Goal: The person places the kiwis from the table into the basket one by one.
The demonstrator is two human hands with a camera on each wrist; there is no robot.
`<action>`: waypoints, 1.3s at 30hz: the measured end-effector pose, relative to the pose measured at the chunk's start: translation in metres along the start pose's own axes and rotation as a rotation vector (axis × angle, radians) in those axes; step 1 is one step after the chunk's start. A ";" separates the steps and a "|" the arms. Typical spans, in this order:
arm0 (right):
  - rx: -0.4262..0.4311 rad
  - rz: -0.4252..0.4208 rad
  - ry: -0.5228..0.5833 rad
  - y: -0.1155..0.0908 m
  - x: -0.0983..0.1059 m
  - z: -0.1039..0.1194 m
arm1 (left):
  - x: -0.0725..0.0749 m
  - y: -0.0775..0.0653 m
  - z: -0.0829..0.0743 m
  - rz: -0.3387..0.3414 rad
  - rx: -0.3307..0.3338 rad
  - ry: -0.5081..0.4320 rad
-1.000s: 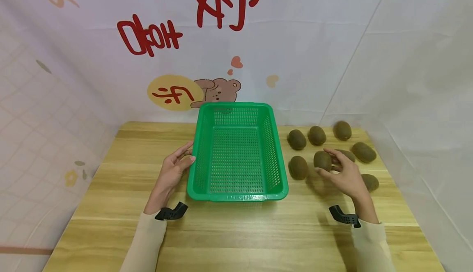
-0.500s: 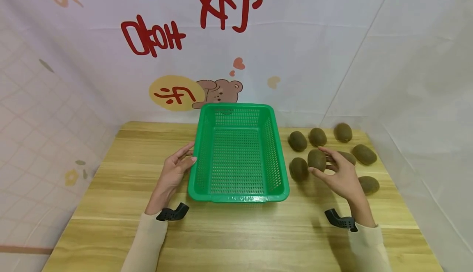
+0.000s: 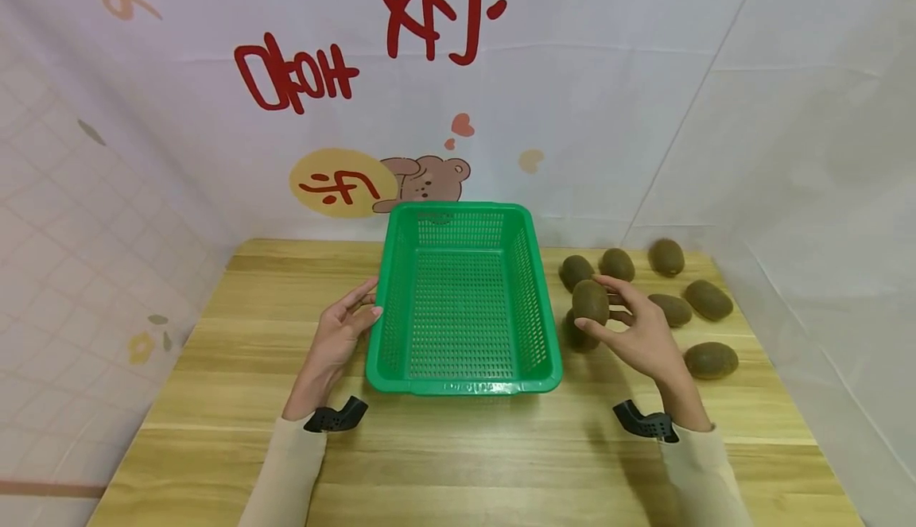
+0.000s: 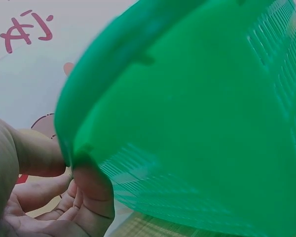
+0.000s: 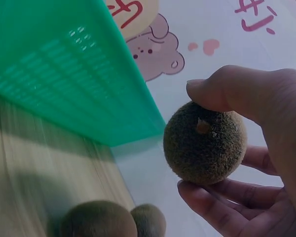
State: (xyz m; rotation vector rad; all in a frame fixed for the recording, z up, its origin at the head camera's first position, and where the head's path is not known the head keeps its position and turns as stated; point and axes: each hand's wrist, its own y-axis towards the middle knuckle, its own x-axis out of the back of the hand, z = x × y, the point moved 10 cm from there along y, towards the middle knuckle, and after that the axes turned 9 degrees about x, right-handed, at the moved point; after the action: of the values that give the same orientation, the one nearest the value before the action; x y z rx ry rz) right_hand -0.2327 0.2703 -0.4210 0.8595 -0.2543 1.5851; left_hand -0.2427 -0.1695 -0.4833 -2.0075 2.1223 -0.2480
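A green plastic basket [image 3: 463, 388] with slotted walls stands mid-table, nothing inside it. My left hand [image 3: 339, 342] pinches its left rim between thumb and fingers; the left wrist view shows the thumb against the rim [image 4: 89, 89]. In my right hand [image 3: 640, 332] a brown fuzzy kiwi [image 3: 590, 303] is held between thumb and fingertips, to the right of the basket. The right wrist view shows that kiwi [image 5: 205, 143] raised off the table, its stem end toward the camera. Behind it in the head view, another kiwi [image 3: 580, 336] is partly hidden.
Several more kiwis lie at the table's right, among them one at the back [image 3: 667, 257] and one nearer the front [image 3: 712, 360]. A white printed cloth [image 3: 572, 98] hangs behind the wooden table [image 3: 472, 463], with more cloth at both sides.
My right hand has carried the kiwi left toward the basket, uncovering kiwis on the right. The left hand keeps its hold on the basket rim, and the basket has hardly moved.
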 end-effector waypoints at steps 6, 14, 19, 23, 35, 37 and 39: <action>0.038 0.012 0.038 0.006 -0.007 0.012 | -0.001 0.001 0.002 0.006 0.003 -0.017; 0.064 0.028 0.098 0.016 -0.019 0.023 | -0.001 0.002 0.000 0.005 -0.005 -0.003; 0.076 0.040 0.152 0.020 -0.030 0.032 | -0.001 0.003 0.001 0.008 -0.009 -0.017; 0.121 0.035 0.180 0.024 -0.038 0.042 | 0.000 0.002 0.001 0.007 -0.011 -0.022; 0.219 0.053 0.145 0.029 -0.058 0.066 | -0.002 0.000 0.001 0.014 -0.008 -0.022; 0.224 0.065 0.143 0.030 -0.061 0.068 | -0.001 0.000 0.001 0.009 -0.006 -0.025; 0.228 0.077 0.136 0.029 -0.064 0.069 | -0.001 0.000 0.002 0.003 -0.002 -0.035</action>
State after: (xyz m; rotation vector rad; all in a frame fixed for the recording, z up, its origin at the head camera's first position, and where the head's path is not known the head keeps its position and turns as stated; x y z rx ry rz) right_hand -0.2357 0.1726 -0.4052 0.9200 -0.0087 1.7601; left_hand -0.2423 -0.1683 -0.4851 -1.9946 2.1055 -0.2085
